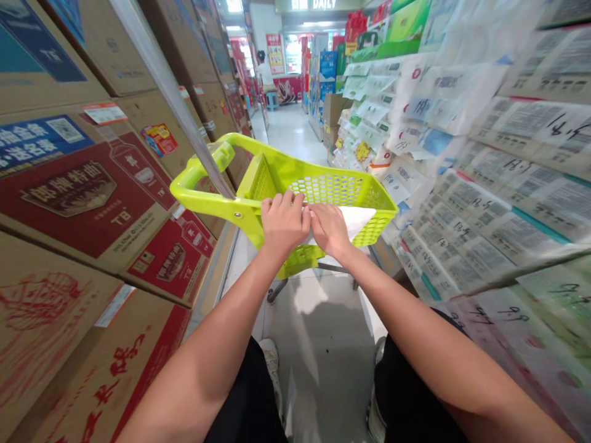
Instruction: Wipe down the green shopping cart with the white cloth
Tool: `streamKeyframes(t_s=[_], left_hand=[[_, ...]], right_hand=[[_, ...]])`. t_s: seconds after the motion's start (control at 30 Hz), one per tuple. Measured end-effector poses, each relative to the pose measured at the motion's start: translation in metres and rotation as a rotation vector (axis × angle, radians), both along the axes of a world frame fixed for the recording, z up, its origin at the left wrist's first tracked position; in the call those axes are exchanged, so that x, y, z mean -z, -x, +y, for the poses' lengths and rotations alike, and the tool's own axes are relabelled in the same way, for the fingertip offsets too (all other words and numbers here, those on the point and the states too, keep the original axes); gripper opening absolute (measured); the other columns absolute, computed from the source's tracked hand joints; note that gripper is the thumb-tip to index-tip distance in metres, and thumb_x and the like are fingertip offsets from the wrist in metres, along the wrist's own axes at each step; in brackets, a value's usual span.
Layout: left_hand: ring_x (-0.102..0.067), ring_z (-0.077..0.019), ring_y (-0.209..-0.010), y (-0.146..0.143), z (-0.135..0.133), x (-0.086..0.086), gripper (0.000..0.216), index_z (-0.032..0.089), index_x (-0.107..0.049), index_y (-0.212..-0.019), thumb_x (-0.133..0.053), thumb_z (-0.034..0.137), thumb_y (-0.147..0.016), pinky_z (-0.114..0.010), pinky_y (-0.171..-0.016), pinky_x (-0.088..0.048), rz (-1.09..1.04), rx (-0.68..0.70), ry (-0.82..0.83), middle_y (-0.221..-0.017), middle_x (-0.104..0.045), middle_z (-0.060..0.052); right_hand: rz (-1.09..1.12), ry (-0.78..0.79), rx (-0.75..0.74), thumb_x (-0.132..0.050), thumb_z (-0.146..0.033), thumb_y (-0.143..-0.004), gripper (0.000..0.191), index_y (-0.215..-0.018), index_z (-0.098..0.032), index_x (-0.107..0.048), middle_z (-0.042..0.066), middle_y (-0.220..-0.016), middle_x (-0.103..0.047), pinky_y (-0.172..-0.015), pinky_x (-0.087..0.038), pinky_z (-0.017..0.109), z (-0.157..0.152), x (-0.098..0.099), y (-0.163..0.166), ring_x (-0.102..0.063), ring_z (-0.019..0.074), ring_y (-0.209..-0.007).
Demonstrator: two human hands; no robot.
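Observation:
A lime-green plastic shopping basket (351, 191) on a wheeled frame stands in the aisle straight ahead of me. My left hand (282, 223) is curled over its near rim, fingers closed on the edge. My right hand (329, 229) sits beside it, touching it, fingers closed on the same rim and on a white sheet or bag (357, 219) that lies inside the basket. The basket's looped green handle (203, 175) sticks out to the left.
Stacked brown and red cardboard cartons (87, 203) wall the left side. Shelves of white plastic-wrapped packs (498, 203) line the right. A narrow pale tiled aisle (289, 132) runs ahead to a person (265, 71) at the far end. A grey metal post (175, 98) leans across the left.

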State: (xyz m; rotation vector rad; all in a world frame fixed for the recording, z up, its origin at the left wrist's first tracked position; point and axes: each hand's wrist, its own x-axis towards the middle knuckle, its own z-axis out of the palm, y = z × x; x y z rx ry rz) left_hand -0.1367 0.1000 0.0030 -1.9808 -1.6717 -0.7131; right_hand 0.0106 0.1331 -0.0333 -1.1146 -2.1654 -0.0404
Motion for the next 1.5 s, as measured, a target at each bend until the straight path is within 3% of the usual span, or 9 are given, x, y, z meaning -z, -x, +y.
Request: streamKeyframes(t_s=[0.17,0.33,0.5,0.67,0.87,0.97,1.1,1.37,1.5], left_hand=[[-0.055,-0.0346,-0.106,0.013,0.001,0.001,0.033,0.021,-0.066,-0.113,-0.041,0.038,-0.099,-0.051,-0.093,-0.033,0.043,-0.005,0.005,-0.109,-0.067,-0.016],[-0.055,-0.0346,-0.104,0.02,0.002,0.001,0.033,0.021,-0.067,-0.109,-0.04,0.038,-0.099,-0.051,-0.093,-0.035,0.058,-0.012,0.022,-0.105,-0.067,-0.015],[-0.054,-0.0357,-0.105,0.012,0.003,0.001,0.033,0.022,-0.068,-0.107,-0.04,0.039,-0.099,-0.054,-0.094,-0.033,0.049,0.002,0.042,-0.105,-0.068,-0.015],[-0.054,-0.0365,-0.107,0.001,0.005,0.001,0.035,0.023,-0.068,-0.113,-0.043,0.043,-0.097,-0.055,-0.094,-0.032,-0.012,0.017,0.043,-0.11,-0.069,-0.015],[-0.054,-0.0365,-0.108,-0.001,0.003,0.0,0.036,0.022,-0.067,-0.116,-0.046,0.044,-0.096,-0.055,-0.094,-0.033,0.051,0.028,0.038,-0.111,-0.069,-0.015],[-0.054,-0.0368,-0.107,0.007,0.002,-0.001,0.03,0.022,-0.068,-0.108,-0.046,0.04,-0.096,-0.055,-0.093,-0.034,0.118,0.04,0.068,-0.108,-0.068,-0.015],[-0.053,-0.0366,-0.107,0.021,0.001,-0.003,0.029,0.022,-0.069,-0.106,-0.047,0.038,-0.096,-0.054,-0.095,-0.035,0.147,0.027,0.076,-0.106,-0.067,-0.016],[-0.055,-0.0369,-0.11,0.026,-0.004,-0.004,0.035,0.02,-0.067,-0.118,-0.045,0.039,-0.097,-0.053,-0.099,-0.035,0.135,0.07,0.088,-0.11,-0.067,-0.017],[-0.057,-0.0359,-0.117,0.022,-0.008,-0.008,0.049,0.02,-0.058,-0.138,-0.046,0.046,-0.098,-0.052,-0.103,-0.035,0.104,0.142,0.124,-0.127,-0.067,-0.015]], right_hand=[[-0.09,0.041,-0.02,-0.026,-0.046,-0.11,0.052,-0.138,-0.024,-0.063,0.009,-0.124,-0.072,-0.098,-0.035,0.037,0.007,0.0,-0.021,-0.059,0.0262,-0.114],[-0.227,0.055,0.284,-0.031,-0.047,-0.107,0.051,-0.106,-0.018,-0.073,0.014,-0.104,-0.073,-0.09,-0.036,0.039,0.029,0.011,-0.082,-0.06,0.0299,-0.1],[-0.247,0.082,0.452,-0.029,-0.046,-0.106,0.053,-0.104,-0.014,-0.072,0.018,-0.102,-0.072,-0.089,-0.037,0.041,0.043,0.021,-0.126,-0.06,0.0319,-0.098],[-0.161,0.033,0.429,-0.032,-0.047,-0.105,0.053,-0.12,-0.013,-0.069,0.02,-0.117,-0.069,-0.1,-0.035,0.047,0.033,0.02,-0.099,-0.056,0.0355,-0.11],[-0.147,-0.061,0.085,-0.037,-0.046,-0.104,0.058,-0.147,-0.009,-0.052,0.019,-0.139,-0.061,-0.115,-0.028,0.048,0.0,0.008,-0.016,-0.048,0.0353,-0.125],[-0.15,-0.084,0.004,-0.039,-0.042,-0.104,0.06,-0.154,-0.01,-0.043,0.019,-0.149,-0.055,-0.119,-0.023,0.048,-0.005,0.005,0.0,-0.045,0.0347,-0.133],[-0.21,-0.045,-0.014,-0.036,-0.053,-0.105,0.061,-0.153,-0.016,-0.046,0.016,-0.14,-0.062,-0.114,-0.028,0.046,0.005,0.005,-0.02,-0.05,0.0335,-0.127],[-0.278,0.038,0.278,-0.031,-0.053,-0.105,0.052,-0.117,-0.017,-0.067,0.016,-0.11,-0.068,-0.098,-0.036,0.044,0.033,0.016,-0.095,-0.055,0.0337,-0.106],[-0.248,0.038,0.241,-0.033,-0.057,-0.104,0.057,-0.124,-0.013,-0.065,0.019,-0.114,-0.067,-0.1,-0.036,0.047,0.026,0.016,-0.092,-0.053,0.0357,-0.108]])
